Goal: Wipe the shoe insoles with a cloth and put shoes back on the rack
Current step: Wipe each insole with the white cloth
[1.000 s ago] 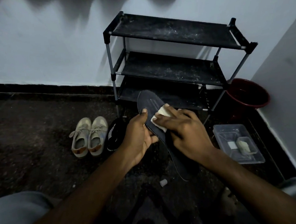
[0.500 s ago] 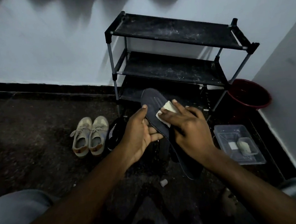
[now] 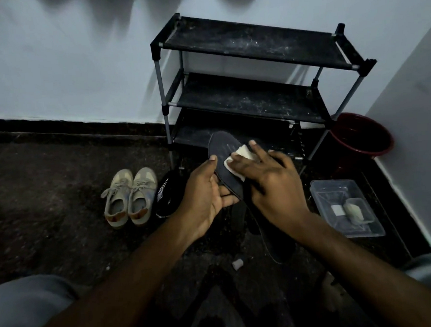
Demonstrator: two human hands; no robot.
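Hiding most of the cloth [image 3: 241, 153], right hand [image 3: 274, 184] covers insole [image 3: 223, 147] middle

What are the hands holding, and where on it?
Left hand grips the insole at its middle, thumb on the edge; right hand presses the cloth onto its front part.

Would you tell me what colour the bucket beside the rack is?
The bucket is dark red, seen best in the head view.
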